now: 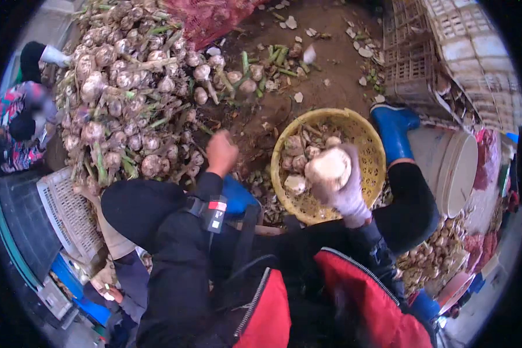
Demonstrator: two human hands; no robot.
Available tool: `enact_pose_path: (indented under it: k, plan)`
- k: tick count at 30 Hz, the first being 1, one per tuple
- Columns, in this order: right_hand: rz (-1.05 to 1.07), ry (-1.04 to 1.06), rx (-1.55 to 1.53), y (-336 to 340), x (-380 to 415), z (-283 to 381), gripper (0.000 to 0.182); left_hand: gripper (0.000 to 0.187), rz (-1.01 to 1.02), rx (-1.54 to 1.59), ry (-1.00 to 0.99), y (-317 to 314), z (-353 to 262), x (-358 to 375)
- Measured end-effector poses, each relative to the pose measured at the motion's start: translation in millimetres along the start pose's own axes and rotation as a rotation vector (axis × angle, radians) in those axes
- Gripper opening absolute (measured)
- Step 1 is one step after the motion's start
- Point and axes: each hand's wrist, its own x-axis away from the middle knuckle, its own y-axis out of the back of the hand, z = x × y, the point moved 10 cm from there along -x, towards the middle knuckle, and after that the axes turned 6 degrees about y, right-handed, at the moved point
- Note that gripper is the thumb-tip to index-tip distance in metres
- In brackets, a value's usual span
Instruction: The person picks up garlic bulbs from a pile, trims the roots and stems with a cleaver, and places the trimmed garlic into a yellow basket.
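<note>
My left hand (221, 153), bare, is curled closed beside the edge of a big heap of garlic bulbs (116, 107) with stems and roots on. Its fingers are blurred, and what they hold, if anything, is hidden. Over a yellow plastic basket (379, 134), my gloved right hand (349, 188) is closed around a pale round bulb (329, 167) with a flat light face. Beneath it, several trimmed garlic bulbs (296, 163) lie in the basket, which stands between my blue boots (393, 129).
Cut green stems (279, 57) and pale scraps litter the brown floor. A red mesh bag (217, 17) lies at the back. Plastic crates (412, 52) and a whitish bucket (455, 171) stand right. More bulbs (432, 252) lie lower right. Other people (26, 122) sit at left.
</note>
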Motion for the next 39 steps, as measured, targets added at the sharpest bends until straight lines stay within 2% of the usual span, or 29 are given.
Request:
enact_pose_path:
  k: [2,3,4,6,7,8,10,12,15,17,18,20,21,24,25,27,28,29,30,31,32,35,37,39]
  plan:
    - [0.115,-0.263,0.392,9.6,-15.9,-24.8,0.073,0.021,-0.517,0.087,-0.328,57.4,-13.9,-9.3]
    - [0.308,-0.189,0.899,13.9,-14.3,-37.6,0.074,0.021,-0.583,-0.009,-0.321,76.4,-14.6,-23.3]
    - [0.306,-0.192,0.9,11.4,-12.3,-44.0,0.074,0.021,-0.638,-0.103,-0.313,92.5,-12.5,-35.5]
    - [0.276,-0.098,0.848,5.0,-12.3,-42.4,0.066,0.025,-0.298,-0.031,-0.161,74.7,34.9,-98.5]
    - [0.25,-0.067,0.827,1.5,-12.5,-42.0,0.061,0.028,-0.214,-0.036,-0.026,64.1,58.4,-112.9]
    - [0.248,-0.075,0.832,-2.2,-15.9,-40.2,0.061,0.028,-0.204,-0.034,-0.029,48.9,63.3,-118.2]
    - [0.254,-0.193,0.702,-7.3,-25.1,-44.8,0.058,0.029,-0.366,-0.171,-0.147,44.5,53.8,-111.1]
    - [0.208,-0.167,0.612,-10.7,-28.8,-48.5,0.055,0.023,-0.325,-0.174,-0.052,16.2,56.5,-98.1]
    - [0.201,-0.21,0.54,-13.8,-29.7,-53.7,0.053,0.025,-0.361,-0.136,-0.125,17.0,26.1,-64.3]
    - [0.222,-0.186,0.546,-18.2,-27.2,-49.8,0.053,0.022,-0.245,0.076,-0.261,11.7,6.6,-47.9]
    - [0.227,-0.186,0.544,-20.9,-25.8,-50.8,0.053,0.022,-0.247,0.075,-0.256,15.9,-6.7,-38.7]
    - [0.221,-0.199,0.502,-23.7,-24.0,-52.7,0.052,0.021,-0.158,0.415,-0.27,27.3,-41.5,-22.9]
    - [0.213,-0.198,0.507,-25.1,-23.7,-50.0,0.052,0.021,-0.028,0.487,-0.21,21.4,-49.1,-19.7]
    - [0.231,-0.244,0.443,-30.2,-22.0,-47.3,0.052,0.021,-0.098,0.433,-0.302,42.8,-71.8,3.1]
    - [0.24,-0.228,0.449,-32.7,-21.3,-47.6,0.052,0.022,-0.243,0.284,-0.365,50.7,-62.2,-2.0]
    - [0.254,-0.219,0.438,-32.2,-19.0,-46.4,0.053,0.026,-0.406,-0.005,-0.332,54.7,-19.6,-23.9]
    - [0.246,-0.222,0.44,-29.0,-14.4,-46.4,0.053,0.024,-0.444,-0.086,-0.219,54.9,9.5,-37.9]
    - [0.242,-0.25,0.423,-25.9,-9.3,-49.6,0.053,0.023,-0.259,0.003,-0.119,48.6,35.8,-55.4]
    - [0.236,-0.275,0.405,-23.0,-6.4,-53.0,0.054,0.024,-0.203,0.166,0.06,49.3,60.7,-53.5]
    - [0.256,-0.264,0.463,-21.6,-5.0,-54.2,0.054,0.027,-0.244,0.081,0.215,25.5,123.4,-86.4]
    - [0.273,-0.233,0.5,-20.8,-4.5,-51.6,0.054,0.028,-0.342,-0.016,0.038,16.8,136.3,-100.5]
    - [0.298,-0.281,0.492,-24.7,-5.8,-50.7,0.053,0.029,-0.361,-0.201,0.056,24.9,96.1,-63.9]
    - [0.323,-0.363,0.303,-36.7,-12.3,-42.1,0.053,0.03,-0.325,0.067,0.035,27.0,80.2,-53.6]
    - [0.339,-0.321,0.373,-40.1,-13.7,-54.2,0.053,0.031,-0.267,0.206,-0.038,20.6,47.1,-48.4]
